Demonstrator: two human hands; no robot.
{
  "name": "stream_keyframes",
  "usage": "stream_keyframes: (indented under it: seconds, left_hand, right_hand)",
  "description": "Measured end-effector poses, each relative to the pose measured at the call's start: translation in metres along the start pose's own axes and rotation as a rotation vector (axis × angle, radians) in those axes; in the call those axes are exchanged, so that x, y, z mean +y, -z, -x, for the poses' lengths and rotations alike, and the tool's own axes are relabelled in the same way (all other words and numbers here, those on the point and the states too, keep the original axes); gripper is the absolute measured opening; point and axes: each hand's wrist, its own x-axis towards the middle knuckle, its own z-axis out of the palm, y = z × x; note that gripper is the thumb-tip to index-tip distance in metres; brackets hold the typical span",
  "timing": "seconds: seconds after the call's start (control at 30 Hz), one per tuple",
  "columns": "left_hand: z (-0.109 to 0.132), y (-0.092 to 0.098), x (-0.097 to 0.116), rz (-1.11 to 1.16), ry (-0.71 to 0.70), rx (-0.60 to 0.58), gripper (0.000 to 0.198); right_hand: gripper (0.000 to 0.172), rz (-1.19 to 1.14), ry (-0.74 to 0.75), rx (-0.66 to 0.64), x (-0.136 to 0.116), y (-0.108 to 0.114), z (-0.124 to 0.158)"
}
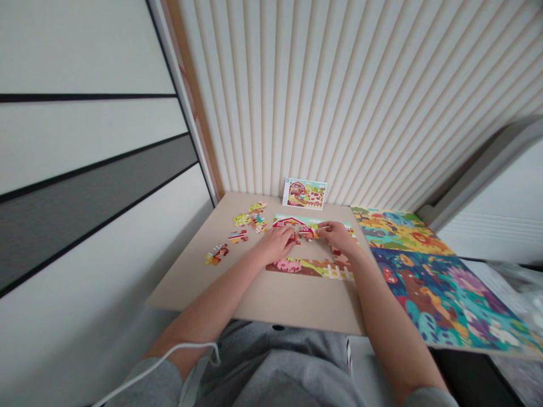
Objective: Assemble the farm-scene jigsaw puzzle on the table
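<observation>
A partly assembled farm jigsaw puzzle (309,268) lies on a beige board (254,297), with a red barn at its top and a pink pig and white fence at its bottom. A gap runs through its middle. My left hand (275,244) has its fingertips on a red piece (293,237) at the gap. My right hand (337,236) reaches in from the other side, its fingers by a red and white piece (307,232). Loose pieces (251,220) form a scatter to the left, and another small cluster (216,254) sits nearer me. A farm picture card (304,194) stands against the wall.
A large colourful animal-print puzzle board (436,282) overlaps the right side of the beige board. A ribbed cream wall (360,96) rises behind, and white panelling (85,169) stands on the left. A white cable (153,367) crosses my left sleeve.
</observation>
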Motion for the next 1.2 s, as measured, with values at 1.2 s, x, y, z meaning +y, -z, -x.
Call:
stream_keyframes:
  seconds: [1.2]
  left_hand:
    - [0.003,0.010,0.010,-0.060,-0.070,-0.016,0.032]
  right_hand:
    - [0.032,0.020,0.009,0.030,-0.011,0.015,0.010]
